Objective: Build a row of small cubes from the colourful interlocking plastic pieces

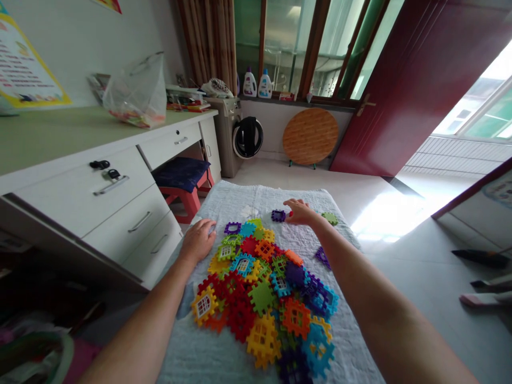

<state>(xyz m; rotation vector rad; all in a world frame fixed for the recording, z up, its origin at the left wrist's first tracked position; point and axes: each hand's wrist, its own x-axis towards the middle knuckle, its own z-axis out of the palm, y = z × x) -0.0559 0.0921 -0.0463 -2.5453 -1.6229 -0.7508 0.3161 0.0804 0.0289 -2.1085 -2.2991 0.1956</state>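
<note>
A heap of interlocking plastic building tiles (262, 297) in red, yellow, green, blue, orange and purple lies on a cloth-covered table (344, 341). Some tiles have window lattices. My left hand (199, 241) rests on the cloth at the heap's left edge, fingers loosely apart and holding nothing. Beyond the heap, my right hand (302, 212) has its fingers bent around a small red tile (291, 214), mostly hidden by the fingers. Just left of those fingertips is a purple frame-shaped tile (278, 215). A green tile (330, 217) lies right of my right wrist.
Another purple tile (322, 257) lies partly behind my right forearm. To the left stand a white desk (108, 154) with drawers and a stool (182, 175). A washing machine (226, 136), a round wooden tabletop (311, 136) and a red door (394, 85) are farther back.
</note>
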